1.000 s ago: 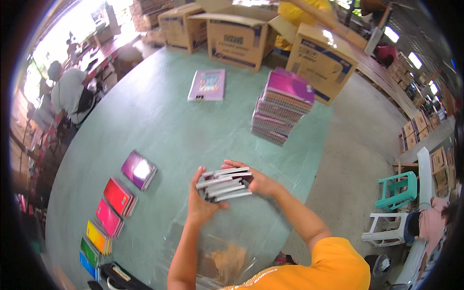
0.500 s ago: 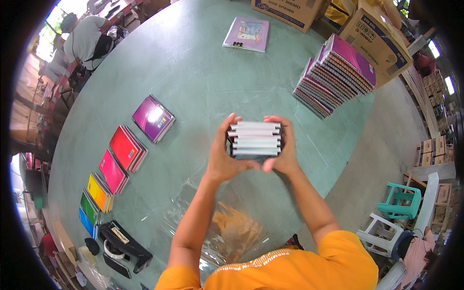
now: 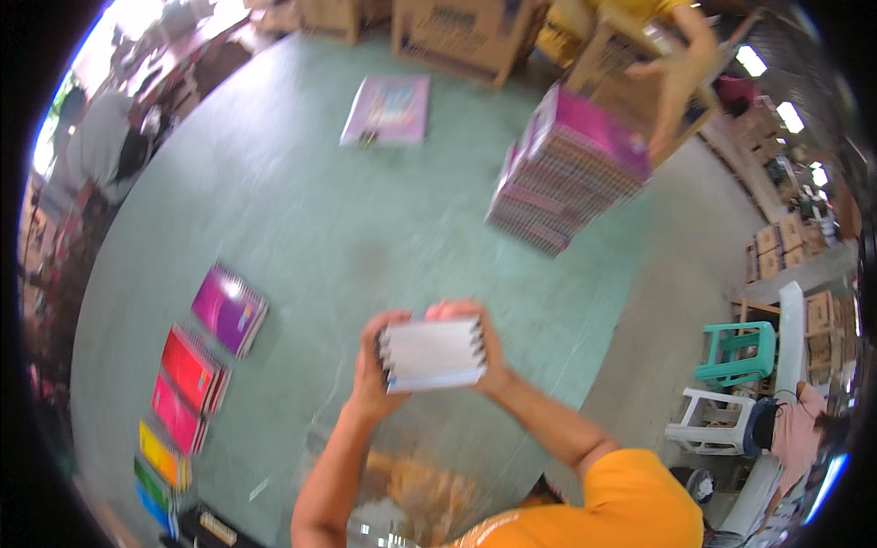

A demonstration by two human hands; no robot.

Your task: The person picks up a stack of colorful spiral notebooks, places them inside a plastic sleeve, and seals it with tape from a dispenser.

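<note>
Between my two hands is a small stack of spiral notebooks (image 3: 431, 354), its white page edges facing up and dark coils along both short sides. My left hand (image 3: 371, 367) wraps the left side of it. On the opposite side, my right hand (image 3: 490, 350) grips it, with fingers around the far edge. Below the stack, clear plastic (image 3: 402, 493) lies on the green table (image 3: 301, 183). To the left runs a row of notebooks in colour groups: purple (image 3: 230, 309), red (image 3: 194, 367), pink (image 3: 178, 414), yellow (image 3: 163, 454), green (image 3: 151, 484) and blue (image 3: 153, 508).
A tall pile of purple spiral notebooks (image 3: 575, 169) stands at the far right, beside a carton (image 3: 612, 68). Another person's arm (image 3: 678, 91) reaches over there. Beyond a lilac notebook with a clip (image 3: 391, 110) is another carton (image 3: 461, 36). Stools (image 3: 735, 352) stand right of the table.
The view has shifted, and the held notebooks now sit pressed together, where gaps showed between them before. Another person's arm has come in by the purple pile.
</note>
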